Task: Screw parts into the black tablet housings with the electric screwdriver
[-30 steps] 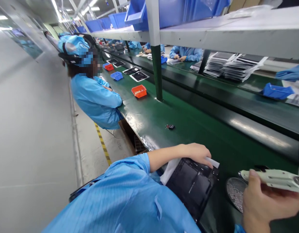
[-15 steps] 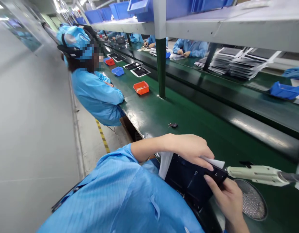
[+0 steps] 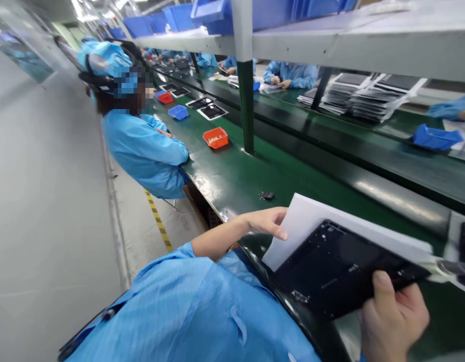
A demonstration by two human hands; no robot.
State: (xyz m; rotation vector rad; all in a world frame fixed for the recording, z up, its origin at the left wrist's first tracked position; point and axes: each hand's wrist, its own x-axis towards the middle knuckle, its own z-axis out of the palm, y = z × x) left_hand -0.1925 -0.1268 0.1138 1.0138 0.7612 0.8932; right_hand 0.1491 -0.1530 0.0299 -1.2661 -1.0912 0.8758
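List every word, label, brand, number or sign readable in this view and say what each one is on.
No word, brand or number can be read anywhere.
Black panel in the right hand: small marks on its face, too small to read.
White sheet behind it: no text visible.

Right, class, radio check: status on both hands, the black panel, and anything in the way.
Left hand at white paper sheet edge. Right hand gripping black tablet panel. Cream handheld tool at panel's far corner.
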